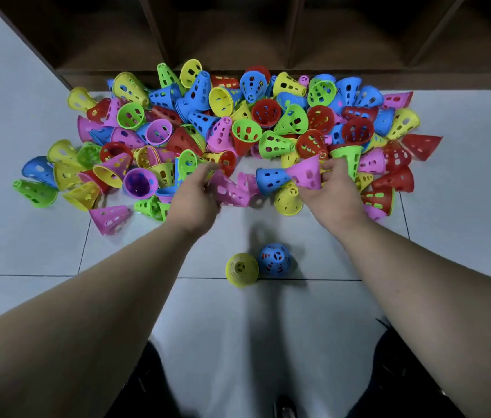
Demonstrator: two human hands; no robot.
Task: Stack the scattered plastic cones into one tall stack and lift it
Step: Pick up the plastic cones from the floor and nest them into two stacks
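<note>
A wide heap of perforated plastic cones (238, 125) in red, blue, yellow, green and pink covers the floor ahead of me. My right hand (333, 191) grips a pink cone (306, 173) at the heap's near edge, beside a blue cone (269, 181). My left hand (197, 197) is blurred and reaches into a few pink cones (232, 191); I cannot see whether its fingers hold one. Two cones stand upright close to me: a yellow one (241, 269) and a blue one (275, 260).
A dark wooden shelf unit (238, 34) with open compartments rises right behind the heap. Pale floor tiles (268, 327) stretch toward me. My dark trouser legs (389, 372) frame the bottom of the view.
</note>
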